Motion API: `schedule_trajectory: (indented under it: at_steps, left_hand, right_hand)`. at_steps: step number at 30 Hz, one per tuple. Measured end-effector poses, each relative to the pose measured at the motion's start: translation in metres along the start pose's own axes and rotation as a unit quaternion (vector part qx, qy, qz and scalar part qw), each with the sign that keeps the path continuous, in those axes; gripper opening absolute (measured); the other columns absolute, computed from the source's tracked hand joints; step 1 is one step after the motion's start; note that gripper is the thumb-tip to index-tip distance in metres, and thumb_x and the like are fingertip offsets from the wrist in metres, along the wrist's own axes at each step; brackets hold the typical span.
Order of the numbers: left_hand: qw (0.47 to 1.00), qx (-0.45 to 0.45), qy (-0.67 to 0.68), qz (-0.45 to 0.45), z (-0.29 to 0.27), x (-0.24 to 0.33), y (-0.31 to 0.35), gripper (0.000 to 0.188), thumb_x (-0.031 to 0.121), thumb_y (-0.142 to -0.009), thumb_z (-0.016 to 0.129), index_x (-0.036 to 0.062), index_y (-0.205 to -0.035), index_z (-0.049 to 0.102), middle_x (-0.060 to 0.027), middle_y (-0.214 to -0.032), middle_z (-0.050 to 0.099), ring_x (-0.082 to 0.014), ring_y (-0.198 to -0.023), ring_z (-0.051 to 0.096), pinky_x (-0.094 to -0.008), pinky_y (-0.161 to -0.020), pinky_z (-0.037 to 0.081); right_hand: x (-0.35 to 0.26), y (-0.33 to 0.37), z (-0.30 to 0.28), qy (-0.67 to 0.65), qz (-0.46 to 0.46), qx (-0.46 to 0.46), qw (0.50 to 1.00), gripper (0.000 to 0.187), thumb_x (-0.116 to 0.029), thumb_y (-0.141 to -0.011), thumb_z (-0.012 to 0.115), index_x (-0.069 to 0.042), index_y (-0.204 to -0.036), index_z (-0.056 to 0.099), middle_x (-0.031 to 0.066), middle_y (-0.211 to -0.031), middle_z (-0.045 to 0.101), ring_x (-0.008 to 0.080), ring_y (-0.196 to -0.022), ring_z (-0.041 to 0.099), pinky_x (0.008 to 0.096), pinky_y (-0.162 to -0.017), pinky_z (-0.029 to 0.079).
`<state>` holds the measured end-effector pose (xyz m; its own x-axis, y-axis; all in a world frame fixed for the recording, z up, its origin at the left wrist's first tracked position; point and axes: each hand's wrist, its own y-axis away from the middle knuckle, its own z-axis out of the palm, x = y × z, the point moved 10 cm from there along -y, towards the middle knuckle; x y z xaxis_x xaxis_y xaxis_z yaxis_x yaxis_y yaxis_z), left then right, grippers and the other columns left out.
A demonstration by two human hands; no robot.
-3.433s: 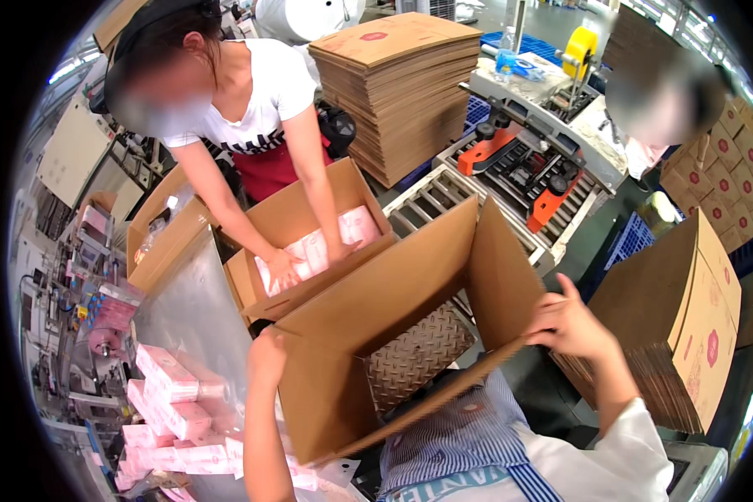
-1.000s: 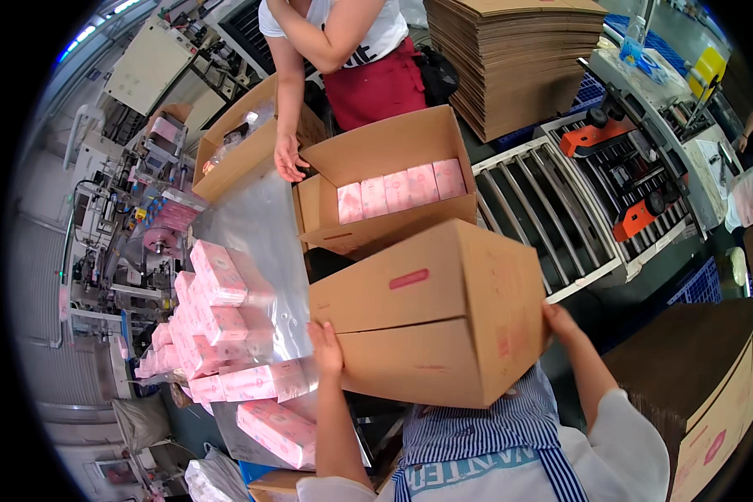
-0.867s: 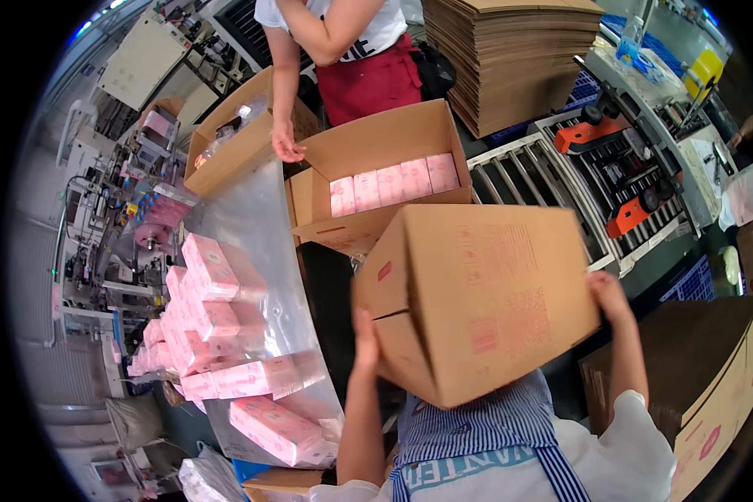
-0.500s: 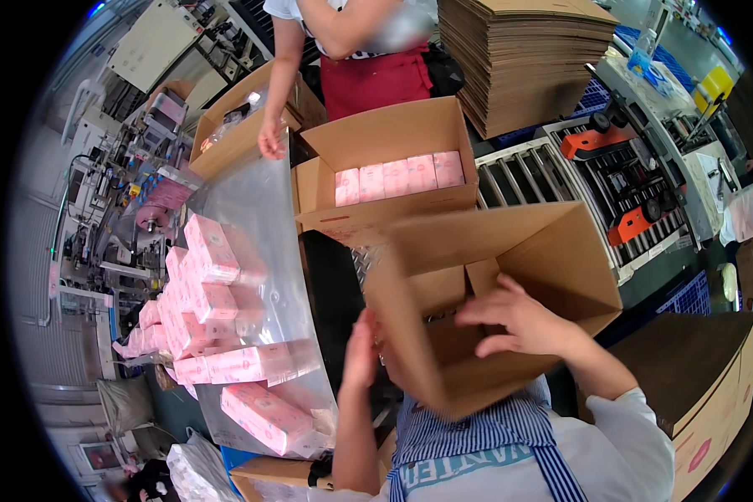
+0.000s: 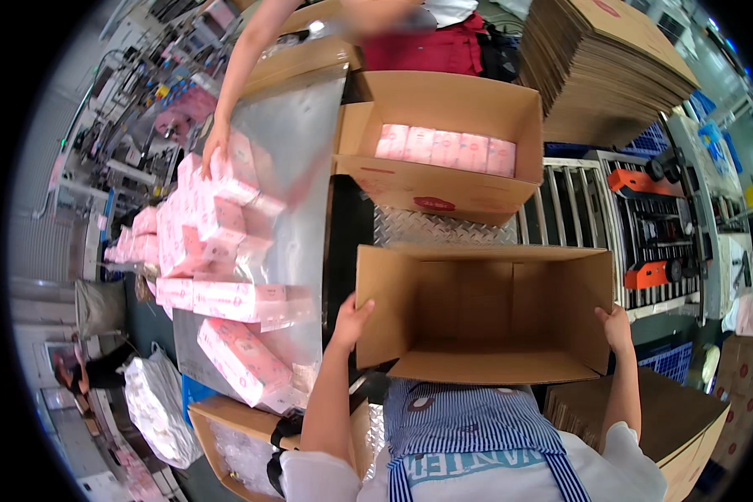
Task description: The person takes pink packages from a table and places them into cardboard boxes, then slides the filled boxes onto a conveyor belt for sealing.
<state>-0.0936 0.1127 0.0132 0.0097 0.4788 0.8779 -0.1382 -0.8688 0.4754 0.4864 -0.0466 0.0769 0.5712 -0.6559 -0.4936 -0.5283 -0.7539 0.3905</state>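
Observation:
An open, empty brown cardboard box [image 5: 485, 311] stands upright in front of me, its mouth facing up. My left hand [image 5: 353, 318] grips its left wall. My right hand [image 5: 617, 326] holds its right wall. To the left, several pink wrapped packs [image 5: 226, 301] lie piled on a shiny metal chute [image 5: 297, 167]. Beyond my box stands a second open box [image 5: 443, 142] with a row of pink packs [image 5: 445, 151] inside.
A person in a red apron across from me reaches a hand [image 5: 216, 142] onto the pink packs. A tall stack of flat cardboard [image 5: 602, 67] sits at the back right beside a roller conveyor [image 5: 577, 217]. More flat cartons [image 5: 669, 418] lie at my right.
The box went from held up and turned in the air to standing upright and open in front of me. My hands moved to its two side walls. The other person's hand reached to the packs.

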Motion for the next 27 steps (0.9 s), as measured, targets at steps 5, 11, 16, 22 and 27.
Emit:
schedule_trajectory:
  at_steps: [5,11,16,22,27]
  left_hand:
    - [0.780,0.210,-0.587,0.057,-0.036,0.009,-0.038,0.047,0.028,-0.086,0.059,0.0034,-0.124,0.047,-0.0192,-0.134,0.044,-0.0287,-0.121,0.046,-0.0423,-0.100,0.038]
    - [0.828,-0.071,-0.555,-0.037,-0.030,0.032,-0.001,0.038,0.025,-0.090,0.050,0.0042,-0.122,0.055,-0.0142,-0.128,0.053,-0.0286,-0.122,0.046,-0.0398,-0.104,0.034]
    - [0.704,0.392,-0.561,0.192,-0.208,0.157,0.145,0.042,0.022,-0.081,0.063,0.0010,-0.117,0.057,-0.0200,-0.118,0.056,-0.0361,-0.115,0.048,-0.0465,-0.100,0.035]
    - [0.935,0.286,0.098,-0.186,-0.338,-0.013,0.223,0.058,0.032,-0.088,0.061,0.0098,-0.136,0.038,-0.0067,-0.123,0.054,-0.0209,-0.110,0.053,-0.0390,-0.079,0.049]
    - [0.940,0.264,0.213,-0.037,-0.313,-0.019,0.187,0.053,0.031,-0.092,0.056,0.0196,-0.139,0.035,-0.0026,-0.122,0.054,-0.0154,-0.102,0.057,-0.0329,-0.072,0.052]
  right_hand:
    - [-0.051,-0.002,0.013,0.049,-0.030,0.022,0.998,0.033,-0.020,-0.083,0.057,-0.002,-0.111,0.059,0.0218,-0.097,0.065,0.0387,-0.097,0.060,0.0427,-0.082,0.047]
    - [-0.116,0.036,0.077,0.028,-0.072,-0.065,0.995,0.036,-0.020,-0.083,0.061,0.005,-0.110,0.057,0.0225,-0.095,0.065,0.0400,-0.094,0.060,0.0419,-0.080,0.048]
    - [-0.259,0.067,0.093,0.263,-0.203,0.249,0.910,0.065,-0.019,-0.081,0.066,0.004,-0.134,0.036,0.0210,-0.110,0.055,0.0379,-0.100,0.051,0.0438,-0.089,0.041]
    - [-0.554,0.133,0.311,-0.231,-0.453,-0.320,0.799,0.037,-0.028,-0.094,0.052,-0.006,-0.123,0.053,0.0098,-0.118,0.058,0.0233,-0.114,0.050,0.0359,-0.098,0.036]
    - [-0.666,0.203,0.505,-0.122,-0.268,-0.616,0.731,0.054,-0.045,-0.095,0.045,-0.010,-0.135,0.042,0.0072,-0.135,0.045,0.0177,-0.125,0.041,0.0359,-0.101,0.035]
